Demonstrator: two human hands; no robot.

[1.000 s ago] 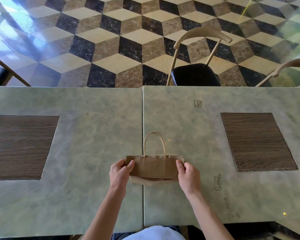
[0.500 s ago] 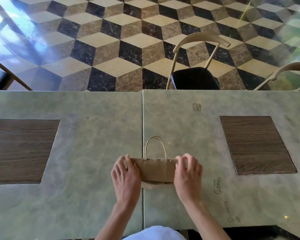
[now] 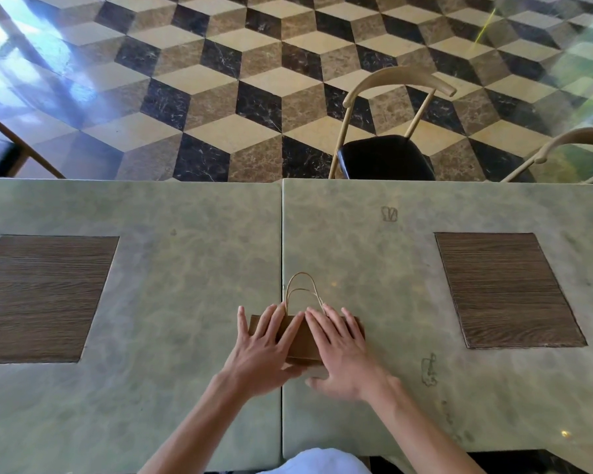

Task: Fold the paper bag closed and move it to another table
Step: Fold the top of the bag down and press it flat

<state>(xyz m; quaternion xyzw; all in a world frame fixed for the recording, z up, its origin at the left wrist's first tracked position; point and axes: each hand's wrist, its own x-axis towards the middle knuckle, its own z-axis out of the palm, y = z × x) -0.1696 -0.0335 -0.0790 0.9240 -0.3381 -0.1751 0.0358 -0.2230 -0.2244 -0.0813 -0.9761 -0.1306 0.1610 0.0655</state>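
Both hands, left (image 3: 261, 350) and right (image 3: 343, 354), now lie flat with fingers spread on the folded bag (image 3: 303, 343) at the desk (image 3: 185, 422) seam near its near edge, having slid inward from its ends, so the crease looks set and carrying comes next.

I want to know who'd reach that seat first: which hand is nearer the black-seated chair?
Right. The right hand lies below the chair; the left hand sits farther left.
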